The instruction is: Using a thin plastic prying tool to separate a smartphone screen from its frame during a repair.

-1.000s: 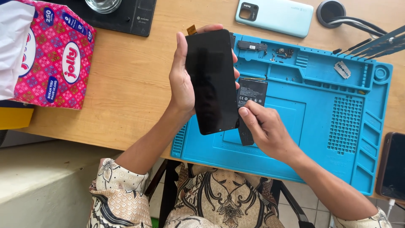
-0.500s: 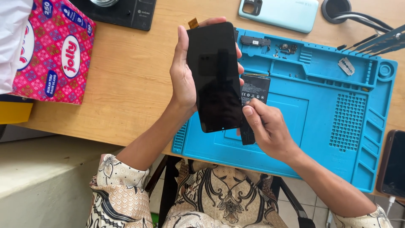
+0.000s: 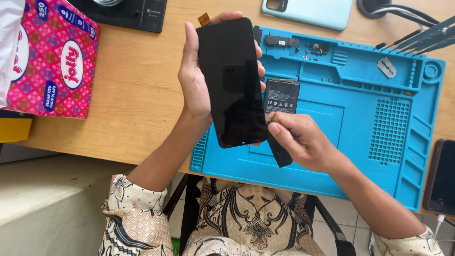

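Note:
My left hand [image 3: 193,83] grips a black phone screen panel [image 3: 232,80] by its long edges, glass side up, above the left end of a blue repair mat [image 3: 379,99]. A small orange flex connector [image 3: 204,19] sticks out at the panel's top. My right hand [image 3: 303,142] is at the panel's lower right edge, pinching a flat black strip-shaped piece [image 3: 280,155] whose upper end is hidden under my fingers. A black battery [image 3: 283,96] lies on the mat just right of the panel, above my right hand.
A pink tissue box [image 3: 52,57] stands at the left of the wooden table. A pale green phone back [image 3: 308,10], a razor blade [image 3: 387,67], small parts [image 3: 315,47] and tweezers [image 3: 419,38] lie at the top. A dark phone [image 3: 441,178] sits at the right edge.
Both hands with the panel sit slightly higher in view. My right hand's fingertips have closed in on the panel's lower right edge.

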